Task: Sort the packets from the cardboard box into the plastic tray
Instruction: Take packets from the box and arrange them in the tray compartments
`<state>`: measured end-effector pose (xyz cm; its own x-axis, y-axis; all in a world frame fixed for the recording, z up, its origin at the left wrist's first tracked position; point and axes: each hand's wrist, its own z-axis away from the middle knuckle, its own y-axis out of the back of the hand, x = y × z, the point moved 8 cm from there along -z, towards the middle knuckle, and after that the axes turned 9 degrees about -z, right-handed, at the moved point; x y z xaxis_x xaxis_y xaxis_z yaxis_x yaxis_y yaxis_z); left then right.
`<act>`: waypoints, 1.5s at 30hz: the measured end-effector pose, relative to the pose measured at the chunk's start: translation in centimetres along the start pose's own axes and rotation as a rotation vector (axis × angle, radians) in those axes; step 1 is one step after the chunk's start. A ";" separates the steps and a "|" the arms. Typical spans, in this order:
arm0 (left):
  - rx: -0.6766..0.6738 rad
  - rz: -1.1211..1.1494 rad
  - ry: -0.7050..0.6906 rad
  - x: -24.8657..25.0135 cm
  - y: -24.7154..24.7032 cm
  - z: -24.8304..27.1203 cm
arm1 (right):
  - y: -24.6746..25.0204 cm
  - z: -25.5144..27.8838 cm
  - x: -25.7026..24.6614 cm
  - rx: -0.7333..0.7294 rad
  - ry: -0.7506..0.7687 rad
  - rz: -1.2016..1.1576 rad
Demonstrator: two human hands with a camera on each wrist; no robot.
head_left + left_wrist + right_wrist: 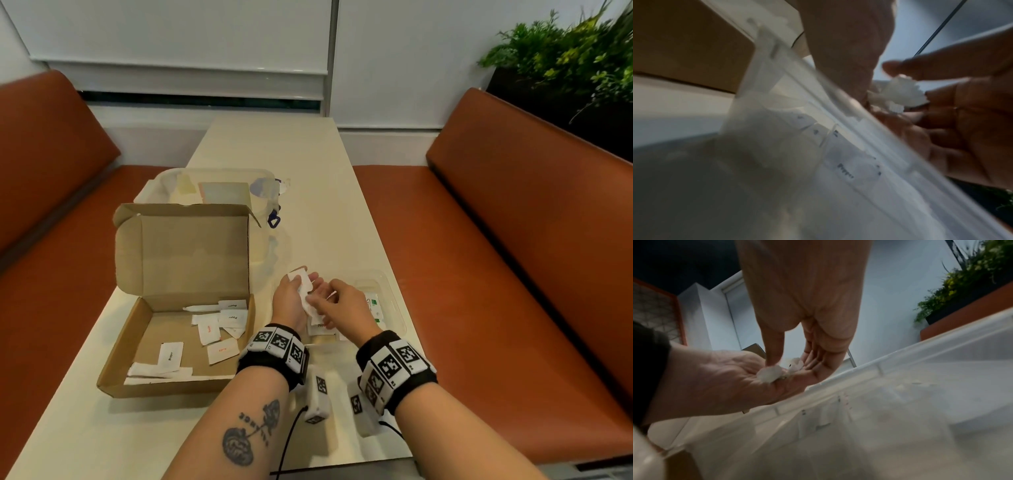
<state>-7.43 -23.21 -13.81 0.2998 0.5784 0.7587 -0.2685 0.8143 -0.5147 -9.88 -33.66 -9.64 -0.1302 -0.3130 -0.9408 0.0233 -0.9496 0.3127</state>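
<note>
The open cardboard box (164, 387) lies on the left of the table with several white packets (209, 329) on its floor. To its right stands the clear plastic tray (394, 298), holding green-marked packets (374, 304). My left hand (293, 296) hovers palm up over the tray's left side and holds a small stack of white packets (301, 278) under its thumb. My right hand (342, 301) reaches into that palm and pinches one packet (313, 305); in the right wrist view its thumb presses the packet (769, 374). Pepper packets (846, 172) show through the tray wall.
A clear lidded container (212, 192) with a blue latch (274, 219) stands behind the box lid. Orange benches (513, 240) flank the narrow table (308, 164), and a plant (565, 51) sits at the upper right. Cables hang off the near table edge.
</note>
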 end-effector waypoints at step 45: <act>-0.018 -0.617 -0.154 4.8 0.7 -1.3 | 1.0 -2.7 -0.9 0.104 0.000 -0.267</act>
<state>-5.01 -19.79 -11.00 0.2591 -0.0097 0.9658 -0.0728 0.9969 0.0295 -7.08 -34.41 -8.82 -0.1180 -0.0517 -0.9917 -0.1132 -0.9914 0.0651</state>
